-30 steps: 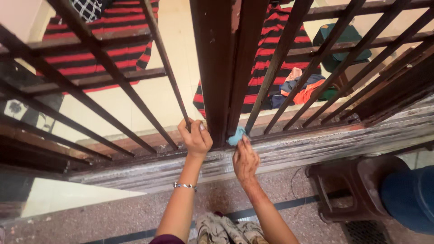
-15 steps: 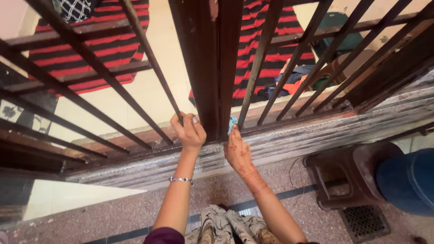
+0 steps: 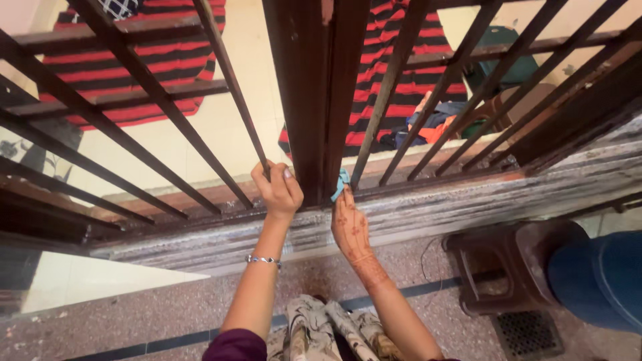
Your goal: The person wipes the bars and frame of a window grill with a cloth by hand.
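Blue cloth (image 3: 342,183), dark-brown bars (image 3: 231,87) (red-and-black striped fabric (image 3: 144,67) behind)

Two hands at the foot of a barred window grille, above a stone sill.

The left hand (image 3: 277,189) wraps a slanted bar (image 3: 235,93) just left of the central post (image 3: 314,93); the right hand (image 3: 349,224) presses a cloth (image 3: 342,184) against the post's right side, where it meets the sill (image 3: 428,210). Beyond the bars, striped fabric (image 3: 127,73) lies on a floor on the far side, with a heap of clothes (image 3: 435,127) to the right. On the near side, a stool (image 3: 508,274) stands right of the arms, a barrel (image 3: 602,281) just beside it, a floor drain (image 3: 528,334) in front.
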